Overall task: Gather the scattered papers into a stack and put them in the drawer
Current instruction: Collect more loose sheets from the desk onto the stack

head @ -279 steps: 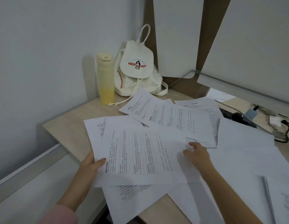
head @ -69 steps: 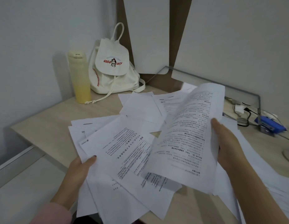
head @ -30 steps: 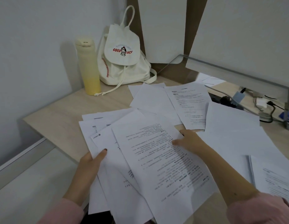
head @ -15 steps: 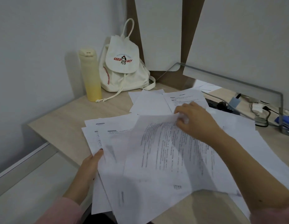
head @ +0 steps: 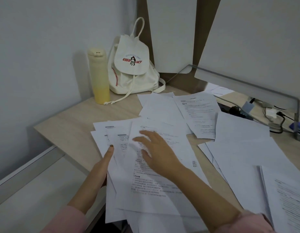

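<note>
A loose stack of printed papers (head: 162, 187) lies fanned at the front left edge of the wooden desk (head: 68, 125). My left hand (head: 102, 165) grips the stack's left edge, thumb on top. My right hand (head: 156, 152) lies flat on the top sheet, fingers spread. More scattered sheets (head: 194, 111) lie behind the stack, blank sheets (head: 243, 145) spread to the right, and another printed pile (head: 287, 195) sits at the right edge. No drawer is in view.
A yellow bottle (head: 99, 76) and a white drawstring backpack (head: 132, 64) stand at the back left corner. A clear acrylic stand (head: 246, 84) with cables (head: 270, 115) and a blue object (head: 297, 128) sits at the back right. Walls close in on the left and back.
My right hand laid the sheet it was pulling in onto the stack and now rests flat on top. My left hand has kept its hold on the stack's left edge.
</note>
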A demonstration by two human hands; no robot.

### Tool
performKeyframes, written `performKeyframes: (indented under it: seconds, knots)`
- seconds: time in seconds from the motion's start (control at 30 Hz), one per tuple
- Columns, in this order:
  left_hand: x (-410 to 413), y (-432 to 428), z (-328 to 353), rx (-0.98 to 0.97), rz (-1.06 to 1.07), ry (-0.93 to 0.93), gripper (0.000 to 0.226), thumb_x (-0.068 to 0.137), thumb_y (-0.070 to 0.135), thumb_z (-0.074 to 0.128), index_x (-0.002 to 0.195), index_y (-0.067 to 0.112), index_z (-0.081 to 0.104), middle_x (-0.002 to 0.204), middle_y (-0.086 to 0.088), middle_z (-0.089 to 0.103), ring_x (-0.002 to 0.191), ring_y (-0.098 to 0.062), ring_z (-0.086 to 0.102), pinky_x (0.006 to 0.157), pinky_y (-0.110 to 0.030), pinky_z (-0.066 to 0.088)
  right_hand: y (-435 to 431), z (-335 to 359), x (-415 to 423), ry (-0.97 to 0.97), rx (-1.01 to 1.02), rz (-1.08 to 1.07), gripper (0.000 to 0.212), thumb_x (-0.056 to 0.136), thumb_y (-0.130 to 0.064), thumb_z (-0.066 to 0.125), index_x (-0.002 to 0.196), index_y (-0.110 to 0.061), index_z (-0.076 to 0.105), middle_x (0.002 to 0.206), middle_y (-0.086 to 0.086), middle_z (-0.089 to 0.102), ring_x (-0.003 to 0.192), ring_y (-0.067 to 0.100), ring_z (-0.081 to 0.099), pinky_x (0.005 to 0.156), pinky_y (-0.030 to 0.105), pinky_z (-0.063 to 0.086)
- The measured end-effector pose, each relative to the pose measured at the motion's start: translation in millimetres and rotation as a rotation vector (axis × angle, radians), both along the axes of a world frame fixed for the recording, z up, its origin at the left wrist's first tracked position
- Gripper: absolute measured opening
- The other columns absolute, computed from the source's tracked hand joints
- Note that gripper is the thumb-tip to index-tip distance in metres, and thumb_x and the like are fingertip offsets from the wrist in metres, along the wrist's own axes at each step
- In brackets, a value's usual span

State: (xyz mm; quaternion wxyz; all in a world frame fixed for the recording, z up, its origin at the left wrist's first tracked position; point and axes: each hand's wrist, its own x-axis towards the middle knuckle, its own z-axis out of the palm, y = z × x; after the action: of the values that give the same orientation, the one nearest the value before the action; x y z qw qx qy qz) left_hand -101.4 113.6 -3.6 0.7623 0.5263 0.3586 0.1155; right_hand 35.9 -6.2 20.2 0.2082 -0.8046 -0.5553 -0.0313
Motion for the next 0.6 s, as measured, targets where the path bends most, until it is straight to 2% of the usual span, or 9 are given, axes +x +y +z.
performKeyframes:
  seconds: [0.07, 0.1, 0.13, 0.2, 0.27, 0.33, 0.43, 0.53, 0.6]
  knots:
    - [-3.9, -0.2, -4.5, 0.107, -0.046, 0.032, 0.086, 0.024, 0.078, 0.073, 0.098, 0.033, 0.064, 0.090, 0.015, 0.071, 0.088, -0.010, 0.066, 0.071, -0.024, 0.051, -18.7, 5.9, 6.0, 0.229, 0.029, -0.189, 0.041, 0.091, -0.013, 0.051, 0.131, -0.023, 0.048, 0.142, -0.002, 0.041, 0.131, 0.015, 0.035, 0.103, 0.017, 0.022]
    - [-4.6, -2.6, -4.1, 0.159, -0.082, 0.030, 0.081, 0.030, 0.071, 0.078, 0.101, 0.034, 0.063, 0.096, 0.016, 0.069, 0.087, -0.006, 0.067, 0.068, -0.019, 0.051, -31.6, 7.7, 13.1, 0.347, 0.044, -0.299, 0.041, 0.091, -0.014, 0.051, 0.131, -0.022, 0.047, 0.139, -0.002, 0.044, 0.128, 0.013, 0.038, 0.098, 0.015, 0.025]
    - [-5.5, -3.6, -5.5, 0.190, -0.101, 0.025, 0.068, 0.047, 0.057, 0.083, 0.106, 0.031, 0.062, 0.103, 0.012, 0.068, 0.088, -0.006, 0.066, 0.067, -0.016, 0.050, -46.0, 9.5, 21.5, 0.464, 0.062, -0.418, 0.040, 0.091, -0.014, 0.052, 0.130, -0.021, 0.048, 0.136, 0.000, 0.046, 0.123, 0.013, 0.042, 0.095, 0.017, 0.028]
    - [-3.8, -5.3, -8.1, 0.233, -0.098, 0.036, 0.038, 0.079, 0.019, 0.071, 0.114, 0.024, 0.056, 0.112, 0.001, 0.063, 0.094, -0.010, 0.062, 0.068, -0.017, 0.046, -74.3, 9.4, 35.4, 0.694, 0.060, -0.634, 0.041, 0.090, -0.013, 0.052, 0.131, -0.016, 0.046, 0.133, 0.004, 0.049, 0.116, 0.016, 0.048, 0.094, 0.026, 0.037]
    - [-1.1, -5.8, -11.9, 0.272, -0.102, 0.039, 0.035, 0.087, 0.004, 0.060, 0.116, 0.021, 0.053, 0.112, -0.005, 0.061, 0.093, -0.012, 0.058, 0.069, -0.018, 0.043, -95.7, 4.4, 40.2, 0.944, 0.066, -0.750, 0.038, 0.089, -0.011, 0.052, 0.127, -0.014, 0.047, 0.123, 0.009, 0.051, 0.109, 0.022, 0.053, 0.090, 0.032, 0.042]
    - [1.2, -6.8, -13.0, 0.282, -0.090, 0.043, 0.037, 0.088, -0.001, 0.057, 0.122, 0.014, 0.054, 0.111, -0.008, 0.059, 0.085, -0.008, 0.056, 0.069, -0.018, 0.042, -104.9, 0.4, 38.8, 1.116, 0.111, -0.782, 0.027, 0.087, -0.009, 0.055, 0.112, -0.017, 0.049, 0.108, 0.011, 0.053, 0.089, 0.022, 0.055, 0.078, 0.030, 0.045]
    - [3.0, -7.2, -12.4, 0.255, -0.061, 0.054, 0.035, 0.089, 0.000, 0.056, 0.123, 0.008, 0.055, 0.109, -0.007, 0.059, 0.081, -0.007, 0.054, 0.068, -0.020, 0.042, -101.0, -8.4, 37.1, 1.121, 0.105, -0.798, 0.032, 0.087, -0.010, 0.057, 0.117, -0.018, 0.048, 0.108, 0.009, 0.058, 0.086, 0.022, 0.058, 0.072, 0.028, 0.047]
    - [3.7, -9.0, -8.4, 0.212, -0.057, 0.039, 0.028, 0.089, 0.007, 0.058, 0.116, 0.012, 0.057, 0.097, 0.001, 0.063, 0.082, -0.009, 0.058, 0.070, -0.022, 0.045, -86.1, -10.3, 28.8, 0.878, 0.072, -0.629, 0.030, 0.090, -0.003, 0.045, 0.111, -0.021, 0.058, 0.084, -0.002, 0.058, 0.067, 0.010, 0.051, 0.054, 0.012, 0.040]
    - [2.2, -9.7, -8.3, 0.221, -0.061, 0.034, 0.026, 0.089, 0.008, 0.058, 0.115, 0.012, 0.058, 0.094, 0.003, 0.064, 0.083, -0.011, 0.060, 0.078, -0.027, 0.047, -74.6, -8.2, 21.6, 0.782, 0.073, -0.495, 0.034, 0.093, -0.002, 0.042, 0.102, -0.030, 0.060, 0.083, -0.007, 0.055, 0.069, 0.009, 0.049, 0.053, 0.008, 0.038]
